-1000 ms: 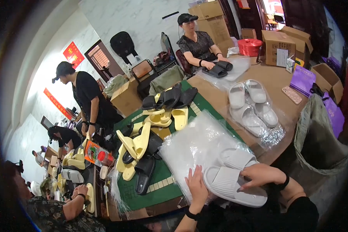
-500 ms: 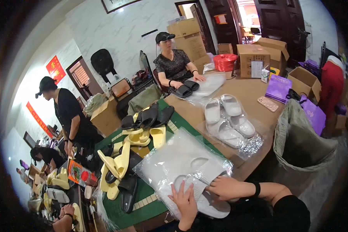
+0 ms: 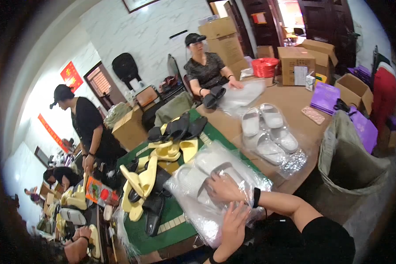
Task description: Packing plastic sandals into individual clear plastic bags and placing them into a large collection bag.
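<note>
A pair of pale grey slippers [image 3: 190, 177] lies inside a clear plastic bag [image 3: 207, 222] in front of me. My right hand [image 3: 226, 188] reaches into the bag, its fingers curled at the slippers' straps. Below it, my left hand [image 3: 234, 223] rests by the bag's mouth beside my right wrist, fingers stretched out and thumb hidden. Yellow slippers [image 3: 147, 176] and black slippers [image 3: 154, 213] are heaped to the left on a green mat [image 3: 174, 241]. Farther right lie bagged grey slippers [image 3: 270, 149].
Across the brown table [image 3: 290, 99] a seated person [image 3: 207, 66] handles black slippers [image 3: 213, 97] and plastic bags. A pink phone [image 3: 313, 115] and purple bags [image 3: 324, 97] lie at the right. An open grey-green sack [image 3: 354, 176] stands beside the table. Another person [image 3: 86, 119] stands at left.
My right hand has pushed the grey slippers farther into the bag, up and to the left. My left hand has shifted right, toward my right wrist. The seated person has lifted the black slippers.
</note>
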Available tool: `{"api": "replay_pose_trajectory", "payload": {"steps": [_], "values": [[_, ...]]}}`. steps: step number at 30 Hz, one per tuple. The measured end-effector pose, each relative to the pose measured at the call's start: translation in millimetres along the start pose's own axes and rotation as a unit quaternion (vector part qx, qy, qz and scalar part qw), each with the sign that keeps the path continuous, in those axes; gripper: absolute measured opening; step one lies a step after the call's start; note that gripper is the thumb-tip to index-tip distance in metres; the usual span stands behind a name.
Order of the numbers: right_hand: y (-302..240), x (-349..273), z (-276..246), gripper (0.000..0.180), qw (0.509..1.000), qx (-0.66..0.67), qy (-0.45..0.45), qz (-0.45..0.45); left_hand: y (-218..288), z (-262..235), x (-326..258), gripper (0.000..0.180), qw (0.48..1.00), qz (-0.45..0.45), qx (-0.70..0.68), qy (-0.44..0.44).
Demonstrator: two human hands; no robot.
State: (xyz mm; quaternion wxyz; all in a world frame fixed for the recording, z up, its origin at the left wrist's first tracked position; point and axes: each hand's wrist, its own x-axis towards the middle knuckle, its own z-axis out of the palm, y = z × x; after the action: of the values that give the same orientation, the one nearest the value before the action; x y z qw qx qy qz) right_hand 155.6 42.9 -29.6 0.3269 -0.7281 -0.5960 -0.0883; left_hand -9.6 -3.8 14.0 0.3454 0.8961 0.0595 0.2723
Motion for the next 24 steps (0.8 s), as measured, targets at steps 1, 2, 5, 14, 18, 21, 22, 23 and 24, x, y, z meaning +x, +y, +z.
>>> {"api": "replay_pose_trajectory", "payload": {"steps": [1, 2, 5, 14, 18, 21, 22, 23, 24], "values": [[-5.8, 10.1, -9.2, 0.038, 0.998, 0.003, -0.063, 0.0, -1.7, 0.9, 1.0, 0.027, 0.999, -0.02, -0.009, 0.024], [-4.2, 10.6, -7.2, 0.038, 0.998, 0.005, -0.064, -0.011, -5.9, 1.8, 4.7, 0.026, 0.998, -0.032, -0.02, 0.046], [31.0, -18.8, -0.7, 0.048, 0.961, 0.129, -0.085, -0.228, -22.6, -5.4, 6.9, 0.024, 0.992, -0.069, -0.048, 0.098], [18.8, -61.9, -31.2, 0.051, 0.886, 0.337, -0.312, -0.064, -30.8, -7.4, 8.1, 0.022, 0.988, -0.062, -0.115, 0.08], [41.5, -2.3, -66.4, 0.024, 0.985, 0.164, 0.034, 0.032, -22.0, -23.3, 19.3, 0.031, 0.979, -0.033, 0.048, 0.197], [83.7, 24.6, -126.4, 0.019, 0.974, -0.099, 0.203, 0.025, -58.3, -44.5, 19.8, 0.036, 0.963, -0.113, 0.077, 0.233], [91.2, 34.0, -142.4, 0.019, 0.96, -0.133, 0.247, 0.016, -80.6, -52.9, 15.8, 0.039, 0.955, -0.135, 0.08, 0.25], [91.9, 40.6, -160.0, 0.019, 0.96, -0.129, 0.247, 0.013, -104.6, -61.9, 9.9, 0.042, 0.946, -0.159, 0.084, 0.269], [90.4, 43.5, -177.7, 0.016, 0.956, -0.161, 0.245, 0.0, -125.0, -70.2, 3.9, 0.042, 0.945, -0.16, 0.086, 0.271]]}}
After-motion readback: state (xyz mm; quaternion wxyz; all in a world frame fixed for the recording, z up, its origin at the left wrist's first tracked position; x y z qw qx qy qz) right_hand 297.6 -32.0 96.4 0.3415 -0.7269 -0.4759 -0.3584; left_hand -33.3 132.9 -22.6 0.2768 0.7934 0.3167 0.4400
